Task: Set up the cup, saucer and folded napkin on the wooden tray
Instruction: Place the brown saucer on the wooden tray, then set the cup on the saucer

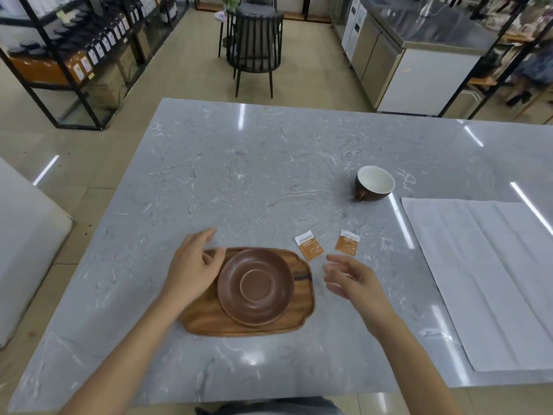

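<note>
So your saucer [255, 285] sits on the wooden tray [209, 317], both hands' grip loose and empty, left hand [193, 269] and right hand [353, 280], but cup [374, 183] and unfolded napkin [490, 280] wait on the worktop [239, 175].

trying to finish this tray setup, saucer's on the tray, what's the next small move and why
Probably reach the right hand out to the cup. The saucer already sits on the wooden tray with its centre bare, the cup stands apart on the table, and the right hand is open and nearer to it.
</note>
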The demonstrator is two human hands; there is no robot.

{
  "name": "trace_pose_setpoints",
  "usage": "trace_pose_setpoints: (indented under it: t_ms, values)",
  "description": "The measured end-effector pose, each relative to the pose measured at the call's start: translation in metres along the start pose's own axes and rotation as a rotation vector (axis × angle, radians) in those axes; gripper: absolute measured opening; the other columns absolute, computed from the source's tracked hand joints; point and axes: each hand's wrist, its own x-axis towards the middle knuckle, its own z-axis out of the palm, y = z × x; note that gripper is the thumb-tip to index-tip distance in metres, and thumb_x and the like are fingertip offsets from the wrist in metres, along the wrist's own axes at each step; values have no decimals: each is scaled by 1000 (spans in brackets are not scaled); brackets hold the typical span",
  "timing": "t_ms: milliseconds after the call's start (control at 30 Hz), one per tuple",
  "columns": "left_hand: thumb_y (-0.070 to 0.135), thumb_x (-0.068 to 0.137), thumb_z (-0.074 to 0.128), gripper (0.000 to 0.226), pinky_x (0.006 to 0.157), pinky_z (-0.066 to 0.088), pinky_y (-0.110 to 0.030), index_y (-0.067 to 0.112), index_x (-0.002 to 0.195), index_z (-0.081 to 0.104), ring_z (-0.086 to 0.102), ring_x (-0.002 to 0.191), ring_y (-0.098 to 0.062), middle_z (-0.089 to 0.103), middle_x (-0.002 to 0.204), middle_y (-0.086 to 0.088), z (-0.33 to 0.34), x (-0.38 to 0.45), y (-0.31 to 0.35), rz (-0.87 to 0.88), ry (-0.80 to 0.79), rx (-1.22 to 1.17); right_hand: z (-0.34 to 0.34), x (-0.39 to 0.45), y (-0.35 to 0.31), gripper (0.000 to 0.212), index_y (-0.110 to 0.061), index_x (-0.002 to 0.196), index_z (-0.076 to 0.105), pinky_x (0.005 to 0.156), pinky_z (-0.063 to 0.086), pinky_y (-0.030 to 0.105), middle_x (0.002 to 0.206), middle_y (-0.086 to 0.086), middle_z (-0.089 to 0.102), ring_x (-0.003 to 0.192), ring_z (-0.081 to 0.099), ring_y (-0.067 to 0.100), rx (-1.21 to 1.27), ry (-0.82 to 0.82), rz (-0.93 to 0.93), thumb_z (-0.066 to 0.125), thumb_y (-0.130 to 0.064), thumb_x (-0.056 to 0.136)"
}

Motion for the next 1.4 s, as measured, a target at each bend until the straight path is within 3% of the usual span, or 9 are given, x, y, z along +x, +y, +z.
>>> trace_pose_setpoints:
  t_ms: [167, 300, 533, 700, 767, 900, 1067, 1200, 1400]
  values:
    - [31, 98, 61, 45, 92, 45, -26, 21, 142, 55, 65, 101, -14, 57, 135, 1, 24, 64, 55, 143, -135, -36, -35, 44, -17, 13, -13, 104, 76, 67, 60, 20, 99, 9, 80, 77, 74, 11, 172, 88, 139, 66, -19, 98]
    - [30, 98, 62, 45, 91, 44, -24, 23, 143, 55, 65, 103, -15, 59, 134, 2, 61, 114, 104, 185, -300, -58, -55, 78, -27, 22, -15, 113, 74, 70, 60, 25, 104, 8, 80, 83, 74, 15, 301, 93, 228, 63, -25, 98]
    - [34, 99, 60, 44, 96, 54, -36, 24, 142, 56, 64, 113, -18, 61, 128, 7, 115, 206, 192, 201, -450, -162, -76, 138, -50, 23, -20, 117, 70, 81, 60, 34, 104, 9, 81, 94, 75, 22, 505, 84, 296, 60, -32, 99]
    - [36, 100, 60, 44, 76, 55, -15, 27, 143, 54, 60, 113, -1, 56, 139, 9, 160, 236, 230, 164, -589, -352, -79, 172, -52, 25, -19, 119, 69, 66, 59, 28, 121, 15, 76, 78, 70, 19, 718, 43, 405, 62, -31, 98]
    - [34, 101, 59, 45, 88, 56, -21, 27, 145, 52, 57, 119, 1, 53, 142, 12, 176, 243, 236, 133, -653, -409, -79, 184, -49, 25, -18, 118, 66, 62, 60, 26, 121, 14, 76, 78, 69, 17, 797, -6, 435, 61, -32, 99]
    - [20, 102, 60, 51, 111, 49, -39, 18, 151, 46, 51, 137, -13, 48, 154, 6, 201, 254, 243, 71, -759, -497, -78, 202, -44, 27, -16, 116, 71, 58, 60, 22, 117, 9, 78, 74, 70, 13, 889, -103, 456, 58, -35, 102]
    - [-6, 97, 59, 58, 117, 41, -40, 7, 151, 42, 46, 143, -19, 45, 157, -4, 221, 265, 241, 133, -851, -464, -79, 216, -37, 32, -6, 124, 72, 57, 59, 14, 97, 6, 75, 61, 65, 5, 919, -124, 405, 60, -26, 103]
    - [-3, 96, 62, 59, 118, 39, -47, 11, 151, 45, 46, 143, -17, 45, 158, 2, 230, 269, 233, 91, -877, -523, -79, 220, -35, 25, -4, 113, 72, 54, 54, 13, 80, 3, 64, 60, 56, 5, 930, -158, 346, 54, -20, 106]
    - [-1, 94, 66, 60, 118, 41, -43, 16, 149, 49, 49, 140, -11, 47, 156, 7, 234, 270, 225, 87, -867, -576, -74, 222, -32, 25, -2, 105, 69, 55, 51, 14, 77, 4, 57, 64, 50, 9, 937, -136, 268, 48, -16, 108]
